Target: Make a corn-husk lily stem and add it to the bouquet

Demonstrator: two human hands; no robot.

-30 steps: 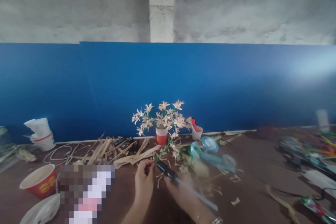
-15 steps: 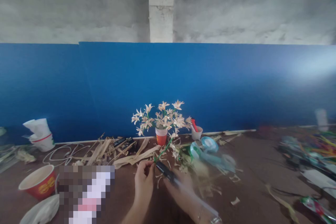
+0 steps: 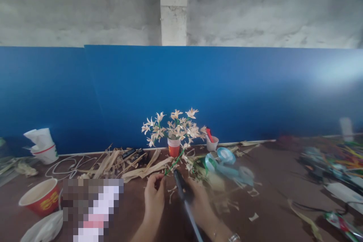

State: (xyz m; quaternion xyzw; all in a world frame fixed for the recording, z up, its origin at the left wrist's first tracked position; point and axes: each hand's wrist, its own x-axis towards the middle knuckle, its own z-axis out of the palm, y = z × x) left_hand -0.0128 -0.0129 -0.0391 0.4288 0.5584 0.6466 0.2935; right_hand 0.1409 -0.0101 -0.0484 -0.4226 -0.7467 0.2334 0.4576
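My left hand (image 3: 154, 195) pinches the lower end of a green flower stem (image 3: 173, 165), which slants up to the right with pale blossoms near its top. Wrapped in my right hand (image 3: 200, 203) is a black glue gun (image 3: 180, 186), a long translucent glue stick (image 3: 192, 220) jutting from its back. The gun's nozzle points up and away, just right of the stem's lower end and apart from it. Behind both hands, a red paper cup (image 3: 174, 149) holds a bunch of cream flowers (image 3: 181, 125).
Dried husk strips (image 3: 109, 162) and a white cord (image 3: 64, 166) lie left of the flowers. To the right are blue tape rolls (image 3: 226, 155) and a white cup (image 3: 212, 144) with a red-handled tool. A red paper bowl (image 3: 42, 196) stands at left. A blue panel (image 3: 170, 83) rises behind.
The glue gun has drawn back from the stem's lower end and turned more upright, its glue stick swinging toward me. My left hand and the stem have barely shifted.
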